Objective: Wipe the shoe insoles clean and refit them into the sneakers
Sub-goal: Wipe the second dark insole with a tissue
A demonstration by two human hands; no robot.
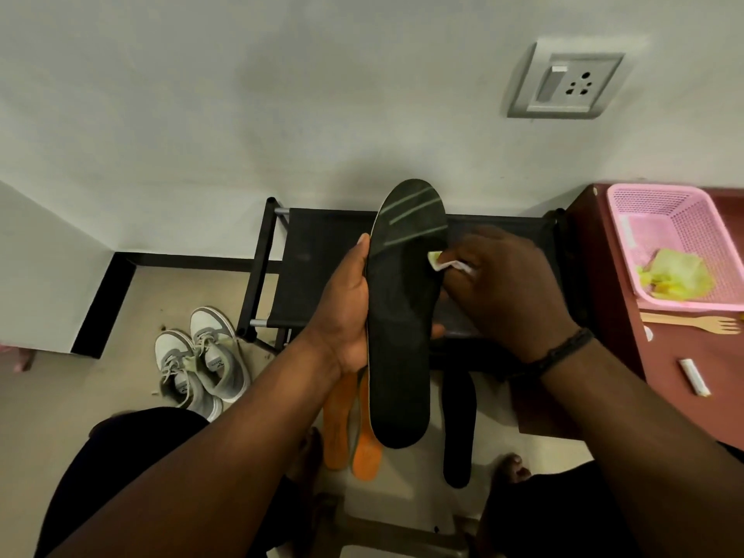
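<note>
A black insole [402,316] with pale green stripes near its toe is held upright in front of the black shoe rack [314,267], its toe end raised towards the wall. It is gripped along its left edge by the left hand [346,308], the thumb laid up the edge and the fingers wrapped behind, one fingertip showing past the right edge. A small white and green wipe [443,263] is pinched in the curled fingers of the right hand [507,287] and is pressed against the right edge of the insole, below the stripes. A dark band [563,348] is worn on the right wrist. On the floor below the held insole, two orange insoles [350,432] are laid side by side, partly hidden behind it, and a second black insole [458,428] lies just to the right of them. A pair of grey and white sneakers [201,356] stands on the floor to the left of the shoe rack, close together with toes pointing away from the wall. To the right of the rack, a pink plastic basket [684,219] holding crumpled yellow-green wipes [676,275] is set on a reddish-brown worktop [620,308], with a wooden fork [692,322] just below it and a small white stick-shaped item [694,376] nearer the viewer. A wall socket [565,84] is mounted above.
</note>
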